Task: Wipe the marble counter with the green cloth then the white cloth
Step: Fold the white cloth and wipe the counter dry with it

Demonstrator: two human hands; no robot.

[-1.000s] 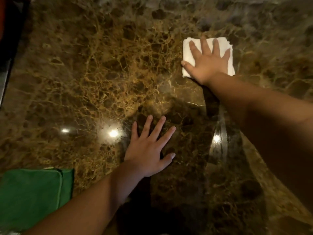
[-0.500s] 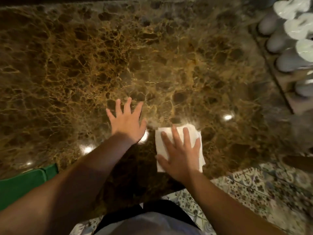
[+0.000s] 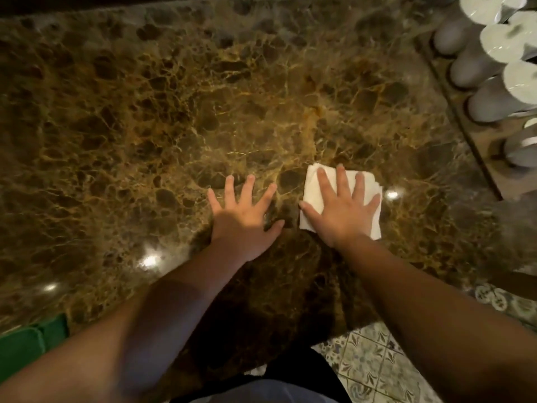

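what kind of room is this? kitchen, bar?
Probably a home kitchen or bar counter, though that's a guess. Cues: a polished brown marble counter, a wooden rack of upside-down glasses along its right side, and patterned floor tiles below the near edge.

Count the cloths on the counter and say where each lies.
2. The white cloth lies flat under the right hand; the green cloth sits at the counter's near-left edge, partly out of frame.
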